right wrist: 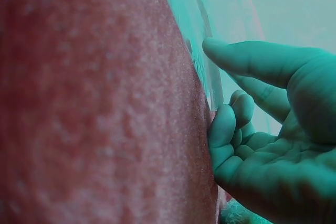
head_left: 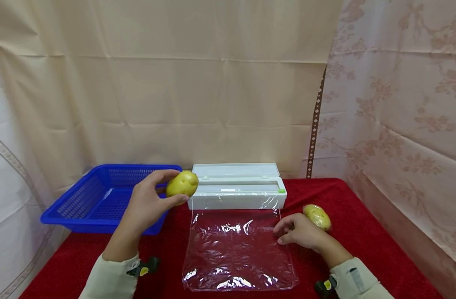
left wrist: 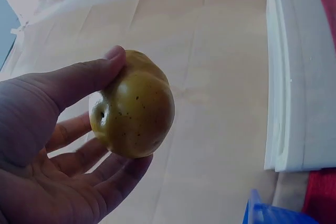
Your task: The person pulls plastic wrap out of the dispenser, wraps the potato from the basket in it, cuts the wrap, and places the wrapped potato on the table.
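A yellow potato [head_left: 183, 184] is in my left hand [head_left: 147, 201], gripped between thumb and fingers and raised beside the white cling-film dispenser [head_left: 235, 202]. In the left wrist view, dark specks dot the potato [left wrist: 137, 106]. A sheet of clear cling film [head_left: 239, 253] runs from the dispenser toward me over the red cloth. At the film's right edge is my right hand [head_left: 302, 233], low over the cloth. The right wrist view shows a gap between its thumb and loosely bent fingers [right wrist: 226, 129], with nothing held. Just behind that hand lies a second potato [head_left: 317, 216], shiny with film.
To the left stands a blue plastic basket [head_left: 112, 226], partly behind my left arm. The dispenser's lid [head_left: 235, 170] is up. Red cloth [head_left: 369, 249] covers the table, and a beige curtain [head_left: 213, 91] hangs behind it.
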A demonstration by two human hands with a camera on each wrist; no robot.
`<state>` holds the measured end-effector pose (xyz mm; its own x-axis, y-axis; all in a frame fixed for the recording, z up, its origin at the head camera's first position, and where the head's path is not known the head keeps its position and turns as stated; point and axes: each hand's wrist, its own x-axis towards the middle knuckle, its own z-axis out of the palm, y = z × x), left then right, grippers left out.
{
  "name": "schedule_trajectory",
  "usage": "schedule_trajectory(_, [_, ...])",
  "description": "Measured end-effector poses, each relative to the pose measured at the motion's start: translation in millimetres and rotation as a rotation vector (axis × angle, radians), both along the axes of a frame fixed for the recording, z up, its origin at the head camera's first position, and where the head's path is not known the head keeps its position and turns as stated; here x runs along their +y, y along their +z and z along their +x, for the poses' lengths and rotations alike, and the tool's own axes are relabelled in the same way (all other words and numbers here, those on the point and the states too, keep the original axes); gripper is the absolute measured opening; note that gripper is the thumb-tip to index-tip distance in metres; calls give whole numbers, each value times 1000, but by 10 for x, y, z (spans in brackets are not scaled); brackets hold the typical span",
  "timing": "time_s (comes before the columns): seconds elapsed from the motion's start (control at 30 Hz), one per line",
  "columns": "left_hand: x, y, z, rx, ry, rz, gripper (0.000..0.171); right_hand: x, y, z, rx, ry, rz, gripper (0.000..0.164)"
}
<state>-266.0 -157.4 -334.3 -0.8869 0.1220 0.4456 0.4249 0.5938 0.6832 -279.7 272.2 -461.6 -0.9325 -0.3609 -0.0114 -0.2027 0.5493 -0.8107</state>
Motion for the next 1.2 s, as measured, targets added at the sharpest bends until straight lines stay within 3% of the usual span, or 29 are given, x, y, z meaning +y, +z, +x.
schedule_trajectory(0.13, [109, -30, 24, 33, -66, 2, 58, 5, 4, -6, -7, -23, 18, 24])
schedule_trajectory(0.33, [290, -133, 41, -29, -174, 30, 63, -12, 16, 5, -13, -46, 28, 23])
schedule_trajectory(0.7, [657, -380, 53, -59, -293, -114, 53, -9, 18, -11, -22, -78, 40, 18])
schedule_trajectory(0.87, [829, -541, 61, -52, -325, -224, 51, -10, 12, -11, -17, -84, 41, 18])
schedule_trajectory(1.2, [1015, -754, 117, -106, -414, -255, 54, -1, 16, -22, -39, -90, 14, 18])
